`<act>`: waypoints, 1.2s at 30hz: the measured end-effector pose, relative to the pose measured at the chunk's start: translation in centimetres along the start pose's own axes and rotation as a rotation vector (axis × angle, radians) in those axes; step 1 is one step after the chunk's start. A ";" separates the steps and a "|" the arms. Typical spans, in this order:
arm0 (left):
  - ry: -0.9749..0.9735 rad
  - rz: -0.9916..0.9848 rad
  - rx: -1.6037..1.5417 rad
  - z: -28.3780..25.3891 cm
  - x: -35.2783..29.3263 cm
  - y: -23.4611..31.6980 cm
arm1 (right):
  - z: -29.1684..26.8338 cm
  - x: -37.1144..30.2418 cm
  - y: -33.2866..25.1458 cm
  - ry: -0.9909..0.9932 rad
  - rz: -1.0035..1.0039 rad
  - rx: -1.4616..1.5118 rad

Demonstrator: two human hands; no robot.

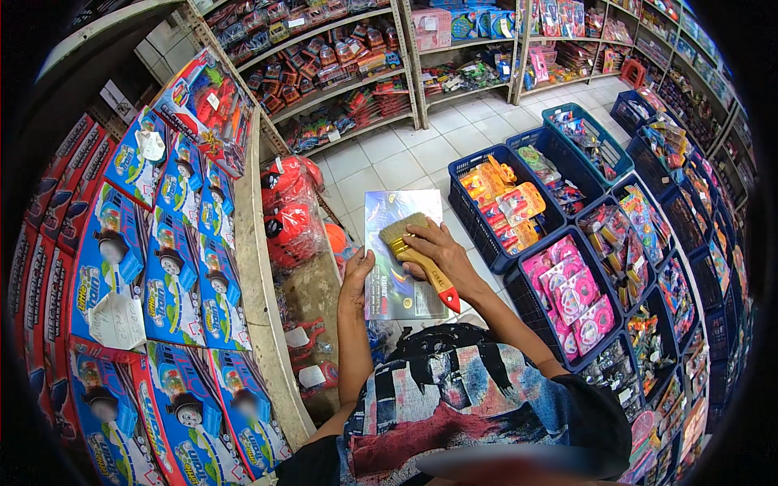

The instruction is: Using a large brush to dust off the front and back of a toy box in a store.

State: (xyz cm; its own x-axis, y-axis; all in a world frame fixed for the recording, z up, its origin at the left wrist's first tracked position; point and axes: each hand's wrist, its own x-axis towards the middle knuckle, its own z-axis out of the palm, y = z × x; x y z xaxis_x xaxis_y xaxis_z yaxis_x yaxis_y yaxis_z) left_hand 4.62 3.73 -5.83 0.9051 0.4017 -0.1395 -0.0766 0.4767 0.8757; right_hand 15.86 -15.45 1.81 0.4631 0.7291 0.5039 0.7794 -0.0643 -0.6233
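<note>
In front of me is a flat, shiny silver-purple package [386, 285] with a rainbow sheen. My left hand [354, 279] is closed on its left edge, the thumb pointing up along the side. Over the package's right half, my right hand [442, 253] is wrapped round a wide paintbrush [438, 281] with a yellow handle and a red tip. The pale bristles lie against or just over the package's upper middle; contact cannot be made out. The brush handle slants down to the right, towards my right wrist.
Boxed toy trains [168, 267] fill a shelf on the left. Beside it hang red plastic-wrapped items [288, 202]. Dark blue crates [519, 263] with packaged toys stand on the right, with a teal crate [620, 174] farther back. Stocked metal racks [417, 81] line the back.
</note>
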 end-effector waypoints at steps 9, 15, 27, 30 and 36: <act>0.009 -0.019 -0.052 0.6 -0.5 0.6 | 0.0 -0.1 0.1 -0.076 0.038 0.043; -0.001 0.005 -0.086 0.8 -0.4 0.7 | 0.0 -0.1 0.0 -0.073 0.023 0.008; -0.019 -0.003 -0.101 0.9 -0.3 0.5 | 0.2 -0.2 0.0 -0.070 0.036 -0.006; 0.003 -0.033 -0.118 1.5 -0.6 0.8 | 0.3 -0.2 0.2 -0.063 0.030 -0.012; -0.003 -0.043 -0.124 2.4 -0.8 1.1 | 0.6 -0.4 1.0 -0.050 0.042 0.063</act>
State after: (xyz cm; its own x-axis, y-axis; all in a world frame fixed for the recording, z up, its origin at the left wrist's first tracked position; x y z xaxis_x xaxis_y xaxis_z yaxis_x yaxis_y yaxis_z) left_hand 4.84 2.04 -3.61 0.9099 0.3765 -0.1742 -0.0886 0.5866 0.8050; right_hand 16.19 -15.34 0.62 0.4720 0.7599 0.4469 0.7308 -0.0537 -0.6805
